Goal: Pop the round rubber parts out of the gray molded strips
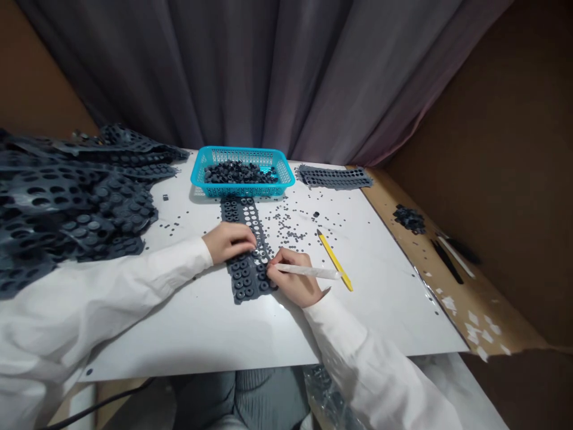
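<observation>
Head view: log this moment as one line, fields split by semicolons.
left hand: touching dark perforated sheet; right hand: holding white tool at sheet; blue basket: holds dark pieces; yellow tool: on tabletop

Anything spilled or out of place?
Yes: small dark discs lie strewn over the white tabletop, mostly right of the perforated sheet, unlike the dark parts in the blue basket. White scraps litter the brown surface.
</observation>
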Available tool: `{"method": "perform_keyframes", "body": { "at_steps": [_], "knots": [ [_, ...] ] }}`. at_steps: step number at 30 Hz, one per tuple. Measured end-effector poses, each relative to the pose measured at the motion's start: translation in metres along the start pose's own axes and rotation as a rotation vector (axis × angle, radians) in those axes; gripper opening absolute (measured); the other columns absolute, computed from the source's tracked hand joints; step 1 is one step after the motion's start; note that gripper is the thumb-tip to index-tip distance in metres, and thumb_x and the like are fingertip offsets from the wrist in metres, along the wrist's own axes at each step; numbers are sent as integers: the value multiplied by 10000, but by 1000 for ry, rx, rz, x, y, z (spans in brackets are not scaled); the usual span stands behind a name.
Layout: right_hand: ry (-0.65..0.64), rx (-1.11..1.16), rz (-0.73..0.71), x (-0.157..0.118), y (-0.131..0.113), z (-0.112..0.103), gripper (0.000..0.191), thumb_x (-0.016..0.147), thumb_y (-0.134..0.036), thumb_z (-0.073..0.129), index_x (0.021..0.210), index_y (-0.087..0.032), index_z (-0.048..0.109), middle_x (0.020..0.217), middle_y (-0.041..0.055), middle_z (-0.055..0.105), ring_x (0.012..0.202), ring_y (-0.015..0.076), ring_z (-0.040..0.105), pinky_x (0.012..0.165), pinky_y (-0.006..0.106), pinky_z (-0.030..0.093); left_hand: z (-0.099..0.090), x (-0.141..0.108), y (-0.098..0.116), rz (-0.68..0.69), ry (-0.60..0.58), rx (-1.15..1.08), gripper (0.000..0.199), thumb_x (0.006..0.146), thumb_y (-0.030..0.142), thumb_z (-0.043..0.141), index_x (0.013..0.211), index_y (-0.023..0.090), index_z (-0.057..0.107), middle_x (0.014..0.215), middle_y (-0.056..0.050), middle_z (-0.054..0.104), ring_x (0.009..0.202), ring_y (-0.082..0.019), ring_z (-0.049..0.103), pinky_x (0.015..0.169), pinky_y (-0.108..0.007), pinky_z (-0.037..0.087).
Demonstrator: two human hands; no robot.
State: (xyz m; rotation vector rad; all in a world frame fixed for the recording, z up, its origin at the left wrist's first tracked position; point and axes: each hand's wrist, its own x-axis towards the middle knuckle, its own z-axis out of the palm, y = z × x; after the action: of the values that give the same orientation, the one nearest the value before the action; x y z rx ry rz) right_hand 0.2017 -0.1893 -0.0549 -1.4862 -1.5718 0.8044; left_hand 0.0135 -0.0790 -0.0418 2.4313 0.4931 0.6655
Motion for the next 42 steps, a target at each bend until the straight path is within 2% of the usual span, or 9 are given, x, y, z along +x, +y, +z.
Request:
{"method": "perform_keyframes", "body": {
  "at_steps": [3,7,11,16,27,29,33,36,42],
  "knots": [
    [-7,14,9,0,0,0,68,649,-149,539,595,-177,569,554,-15,600,521,107,532,523,201,403,-16,-3,-1,-364,282,-239,215,734,360,655,781,150,659,757,-39,664,723,-153,595,694,-264,458],
    [-14,68,10,-1,-3,-1,62,669,-155,535,625,-178,573,556,-17,592,517,107,525,516,205,406,-15,-6,10,-688,366,-794,389,538,410,804,777,134,669,645,-17,647,581,-107,566,599,-228,457],
    [34,131,25,0,-3,-7,39,690,-197,560,668,-173,583,567,-16,579,519,108,508,498,209,391,3,-14,30,-789,320,-1262,447,509,368,842,841,125,667,670,-24,646,550,-72,552,551,-187,455],
    [32,167,22,0,0,-14,35,675,-192,567,647,-173,557,563,-23,551,518,101,474,480,205,354,11,-20,48,-776,282,-1535,358,569,291,829,835,116,665,659,-24,623,536,-59,535,525,-164,451],
    [-30,150,21,-5,-2,-14,53,664,-170,559,611,-171,556,553,-25,567,512,99,499,486,204,381,15,-24,65,-761,235,-1615,259,657,257,769,845,114,663,657,-24,617,515,-57,510,504,-167,444],
    [-2,183,13,-5,-1,-14,22,684,-188,585,673,-170,590,565,-22,581,511,103,517,482,209,398,16,-24,67,-758,225,-1625,282,644,260,778,862,117,669,662,-23,621,516,-56,519,504,-161,446],
    [81,353,31,-3,-1,-16,239,716,-301,662,923,-180,669,767,37,698,660,158,644,608,274,521,21,-25,68,-793,224,-1619,242,696,227,731,906,128,663,662,-22,620,511,-55,524,497,-159,446],
    [88,505,53,-2,-3,-20,277,722,-368,681,938,-195,695,834,59,718,710,182,674,682,337,561,26,-25,67,-825,227,-1595,206,728,217,698,911,132,655,672,-26,626,510,-54,529,503,-159,452],
    [-16,541,-233,-7,-14,-23,78,706,-280,714,709,-212,675,797,38,693,806,172,652,757,343,541,35,-26,67,-825,244,-1375,347,619,300,790,890,132,655,702,-34,669,548,-74,576,548,-178,478]
  ]
}}
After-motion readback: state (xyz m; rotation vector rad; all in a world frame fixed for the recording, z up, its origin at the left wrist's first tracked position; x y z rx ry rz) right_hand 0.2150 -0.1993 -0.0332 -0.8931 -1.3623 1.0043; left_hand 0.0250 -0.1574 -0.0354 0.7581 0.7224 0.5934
